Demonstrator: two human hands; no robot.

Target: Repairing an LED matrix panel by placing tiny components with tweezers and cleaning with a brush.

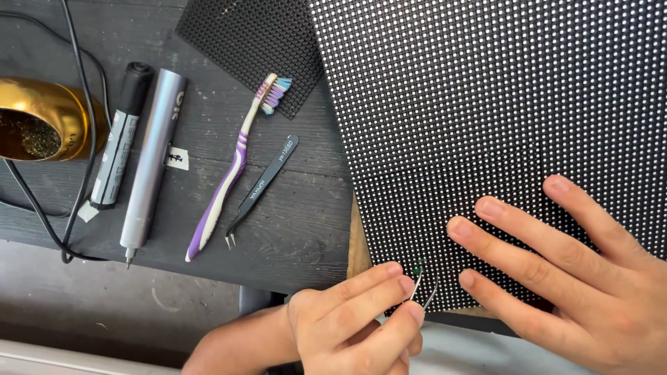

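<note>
Left hand [361,316] is pinching metal tweezers [422,288] at the LED panel's [500,125] bottom edge, right hand [577,271] lying flat, fingers spread, on the panel; looks like pixel repair, needing steady aim.

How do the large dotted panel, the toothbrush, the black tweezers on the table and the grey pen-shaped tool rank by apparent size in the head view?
1. large dotted panel, by far the largest
2. grey pen-shaped tool and toothbrush: similar length, too close to rank
3. black tweezers, the smallest
</note>
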